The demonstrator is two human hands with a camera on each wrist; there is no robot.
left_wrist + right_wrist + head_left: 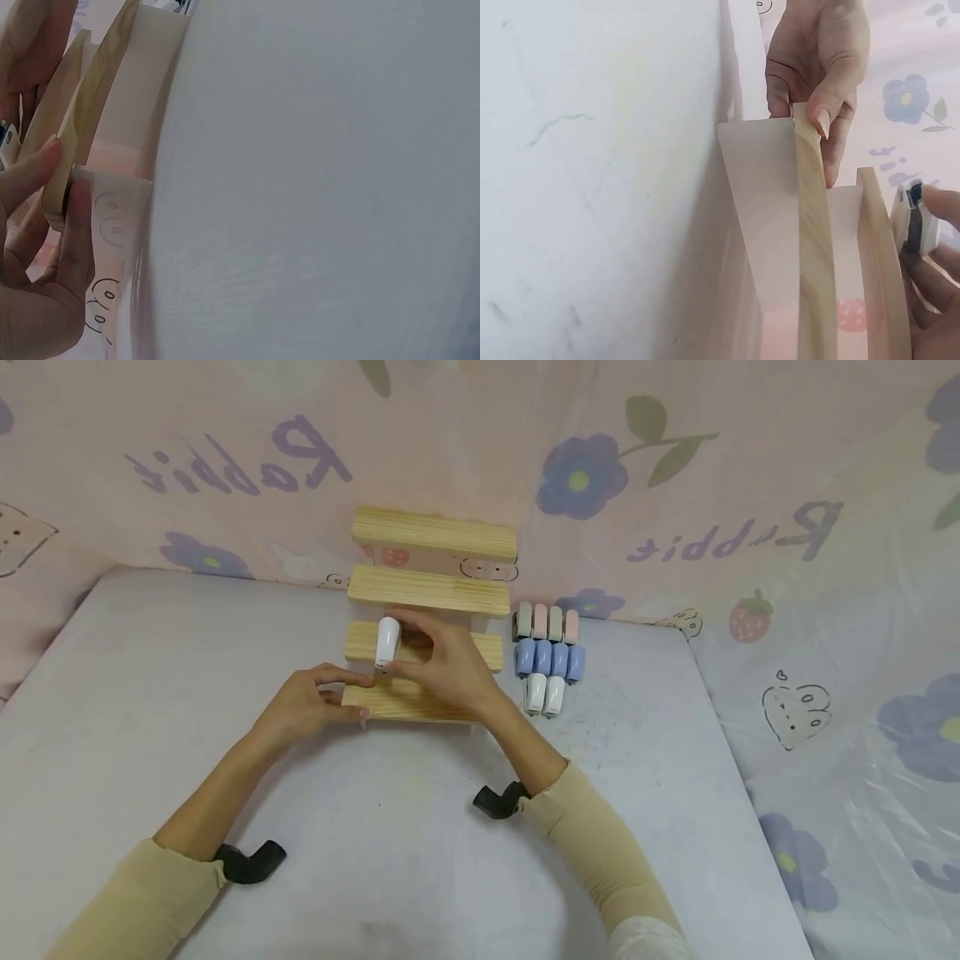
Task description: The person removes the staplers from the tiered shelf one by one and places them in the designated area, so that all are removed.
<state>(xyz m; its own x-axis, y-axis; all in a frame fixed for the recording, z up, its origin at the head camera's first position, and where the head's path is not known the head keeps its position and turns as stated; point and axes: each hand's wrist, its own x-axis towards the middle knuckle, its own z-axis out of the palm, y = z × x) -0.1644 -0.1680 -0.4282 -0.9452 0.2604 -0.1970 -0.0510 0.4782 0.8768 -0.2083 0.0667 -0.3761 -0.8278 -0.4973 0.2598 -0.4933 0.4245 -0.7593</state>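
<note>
A small white stapler (387, 642) is held upright between the thumb and fingers of my right hand (450, 664). It is at the left part of the second-lowest wooden slat (483, 652) of a stepped rack. Whether its base rests on that slat, I cannot tell. In the right wrist view the stapler (915, 225) shows its dark metal underside beside the slat (885, 262). My left hand (303, 708) pinches the left end of the lowest slat (405, 702). The thumb lies on one face and fingers on the other, as the left wrist view of the slat (86, 112) shows.
Right of the rack stand more small staplers in rows: grey-green and pink ones (540, 621) at the back, several blue ones (543, 657), then two white ones (554, 696). Two upper slats (435, 532) rise behind. A printed curtain (465, 435) hangs close behind the rack.
</note>
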